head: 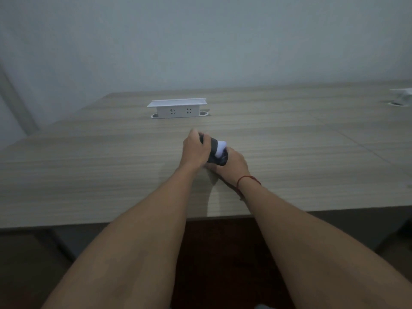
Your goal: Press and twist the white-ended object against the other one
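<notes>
The desk (89, 175) runs wide and bare on the left, its near edge crossing under both forearms and its far edge meeting the wall, with a white socket box (178, 109) standing well beyond the hands and a second white fitting (401, 97) at the far right. Near the middle, the left hand (195, 151) curls round the left end of a dark bundle (215, 150) with a white patch. The right hand (236, 165) grips its right end from below, low over the desk, the two hands close together.
</notes>
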